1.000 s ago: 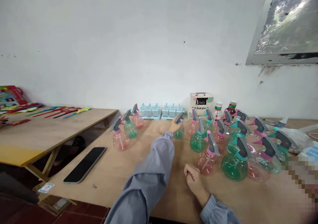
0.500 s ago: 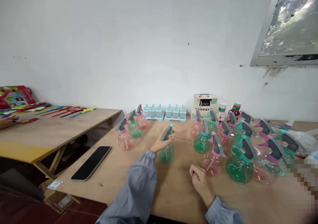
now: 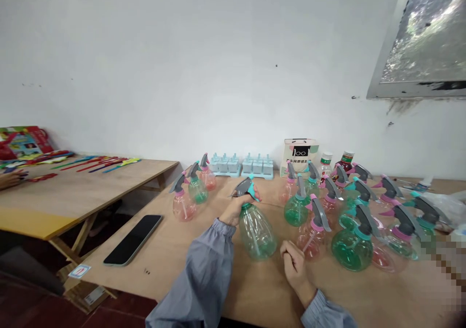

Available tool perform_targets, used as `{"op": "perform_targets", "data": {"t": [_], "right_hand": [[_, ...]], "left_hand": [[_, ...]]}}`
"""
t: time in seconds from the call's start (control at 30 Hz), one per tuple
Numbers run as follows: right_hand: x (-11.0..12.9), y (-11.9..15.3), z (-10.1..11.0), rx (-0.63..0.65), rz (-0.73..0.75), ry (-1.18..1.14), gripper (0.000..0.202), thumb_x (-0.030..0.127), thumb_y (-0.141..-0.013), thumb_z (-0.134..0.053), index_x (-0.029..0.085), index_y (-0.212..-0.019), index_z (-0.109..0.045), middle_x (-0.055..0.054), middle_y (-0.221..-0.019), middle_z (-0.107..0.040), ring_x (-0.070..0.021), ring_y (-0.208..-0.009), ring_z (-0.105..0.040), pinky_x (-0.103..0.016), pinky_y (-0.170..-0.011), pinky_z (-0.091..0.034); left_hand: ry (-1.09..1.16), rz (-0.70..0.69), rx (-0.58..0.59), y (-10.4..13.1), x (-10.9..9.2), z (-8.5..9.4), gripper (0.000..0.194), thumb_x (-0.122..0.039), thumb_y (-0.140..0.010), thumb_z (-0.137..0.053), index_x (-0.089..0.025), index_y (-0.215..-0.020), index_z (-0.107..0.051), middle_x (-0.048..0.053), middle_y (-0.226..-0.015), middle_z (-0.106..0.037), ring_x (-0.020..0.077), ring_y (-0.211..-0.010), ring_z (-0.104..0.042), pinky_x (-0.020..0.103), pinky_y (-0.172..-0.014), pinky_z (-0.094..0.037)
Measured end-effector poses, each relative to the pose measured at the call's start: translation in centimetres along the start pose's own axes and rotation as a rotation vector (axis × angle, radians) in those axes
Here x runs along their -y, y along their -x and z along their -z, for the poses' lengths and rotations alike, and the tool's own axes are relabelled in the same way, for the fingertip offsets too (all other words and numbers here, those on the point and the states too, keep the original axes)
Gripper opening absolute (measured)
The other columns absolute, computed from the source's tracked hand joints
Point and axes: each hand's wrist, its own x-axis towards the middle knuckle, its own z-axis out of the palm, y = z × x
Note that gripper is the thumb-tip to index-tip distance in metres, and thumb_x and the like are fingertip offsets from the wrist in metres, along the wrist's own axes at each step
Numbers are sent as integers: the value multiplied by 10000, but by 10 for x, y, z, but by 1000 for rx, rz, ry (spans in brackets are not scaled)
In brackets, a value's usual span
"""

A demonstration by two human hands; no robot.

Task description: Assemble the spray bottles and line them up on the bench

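My left hand [image 3: 236, 208] is wrapped round the neck of a green spray bottle [image 3: 257, 233], just below its grey and turquoise trigger head. The bottle is tilted, its base toward me and to the right. My right hand [image 3: 293, 264] rests closed on the table as a loose fist, with nothing visible in it. Beside it, on the right, stands a pink spray bottle [image 3: 310, 239], and a larger green spray bottle [image 3: 352, 248] is farther right. Left of my left hand are a pink bottle [image 3: 184, 206], a green bottle [image 3: 198, 190] and another pink one [image 3: 208, 178].
Several more spray bottles crowd the right side. Pale blue moulds [image 3: 257, 166], a paper box [image 3: 299, 155] and a red-capless dark bottle [image 3: 345, 161] stand by the wall. A phone [image 3: 133, 239] lies left. Another person's hand [image 3: 13, 178] is at the other table [image 3: 91, 192].
The green bottle in my left hand has tipped, its base swinging toward me and right, its trigger head now pointing left. My right hand has barely moved.
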Motion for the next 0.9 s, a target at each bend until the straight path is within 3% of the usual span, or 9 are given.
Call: {"op": "perform_targets", "data": {"t": [0.07,0.17,0.33,0.5,0.67,0.8,0.9], "right_hand": [[1,0,0,8,1,-9,257,95,-822,-368,239,-614,-413,39,-546,-439,-129,-502,-443,-248,-503,-344],[2,-1,1,30,20,-3,258,80,-819,-376,238,-622,-426,40,-554,-455,-130,-511,-456,-247,-511,-351],[2,-2,1,-8,34,5,261,64,-823,-371,238,-637,-428,44,-563,-451,-125,-516,-455,-236,-511,-354],[3,-3,0,-4,31,13,264,67,-836,-366,237,-645,-430,43,-573,-458,-121,-522,-468,-229,-517,-367],[3,-3,-1,-23,38,14,269,65,-837,-362,239,-642,-427,44,-570,-458,-121,-520,-462,-230,-515,-360],[0,-2,-2,-7,14,-2,270,73,-834,-366,238,-632,-434,40,-566,-459,-125,-522,-452,-243,-519,-345],[-2,-1,-2,3,7,8,261,76,-833,-369,237,-638,-431,41,-572,-452,-125,-527,-444,-244,-526,-342]], "left_hand": [[-39,61,51,0,6,2,135,-168,-561,-660,-180,-695,-657,24,-708,-681,210,-826,-678,326,-774,-498],[0,126,146,-1,12,2,251,-171,-549,-661,-193,-794,-706,32,-776,-714,228,-892,-682,345,-828,-504],[89,208,53,-9,19,2,313,-179,-518,-631,-164,-818,-718,46,-779,-720,260,-903,-700,397,-867,-527],[106,115,62,-11,22,7,290,-166,-528,-648,-162,-814,-695,49,-815,-726,267,-959,-700,410,-931,-504],[11,83,-68,-9,20,10,162,-194,-546,-652,-167,-705,-661,62,-811,-730,272,-959,-704,378,-854,-523],[-9,50,24,-7,18,9,254,-169,-556,-654,-177,-804,-707,48,-836,-741,258,-975,-696,377,-894,-511],[-32,22,-25,-6,16,7,201,-192,-565,-641,-169,-756,-701,54,-802,-735,255,-931,-695,364,-844,-520]]}}
